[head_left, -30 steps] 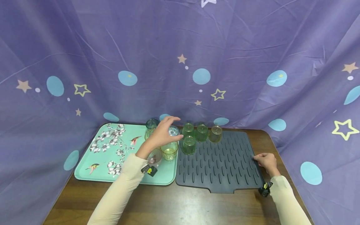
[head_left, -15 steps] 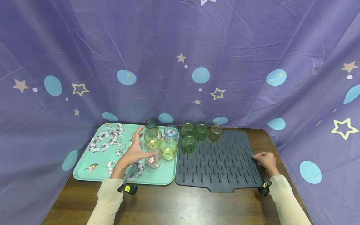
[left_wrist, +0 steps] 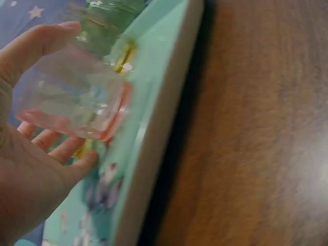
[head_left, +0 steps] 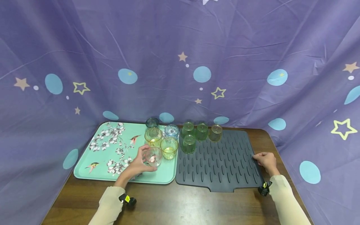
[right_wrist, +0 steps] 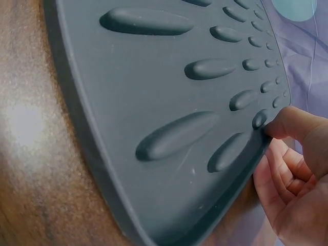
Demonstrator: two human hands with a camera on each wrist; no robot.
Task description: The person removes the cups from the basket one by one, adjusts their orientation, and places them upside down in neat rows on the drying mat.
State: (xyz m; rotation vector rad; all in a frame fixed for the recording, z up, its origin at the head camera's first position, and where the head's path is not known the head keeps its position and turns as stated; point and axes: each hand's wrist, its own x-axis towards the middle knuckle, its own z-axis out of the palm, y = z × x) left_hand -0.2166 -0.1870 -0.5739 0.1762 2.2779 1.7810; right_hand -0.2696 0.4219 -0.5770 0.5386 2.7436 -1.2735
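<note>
A clear pink-tinted drinking glass [head_left: 153, 157] stands upright near the front right of the mint floral tray [head_left: 92, 175]. My left hand [head_left: 137, 163] reaches round it from the left, fingers behind and thumb in front. In the left wrist view the fingers are spread and the thumb is nearly straight beside the pink glass [left_wrist: 72, 97]; blur hides whether they touch it firmly. At the far right, my right hand [head_left: 265, 161] pinches the edge of the dark grey ridged drying mat [head_left: 222, 182], thumb on top, as the right wrist view shows.
Behind the pink glass stand two yellow glasses [head_left: 169, 150], a blue glass [head_left: 172, 130] and a dark glass [head_left: 152, 122]. Several green glasses [head_left: 188, 145] and an amber glass [head_left: 215, 133] sit upside down on the mat's back left. A purple curtain [head_left: 180, 37] hangs behind the table.
My left hand has moved back from near the green glasses, leftward and toward me, to the pink glass. The right hand has stayed at the mat's edge.
</note>
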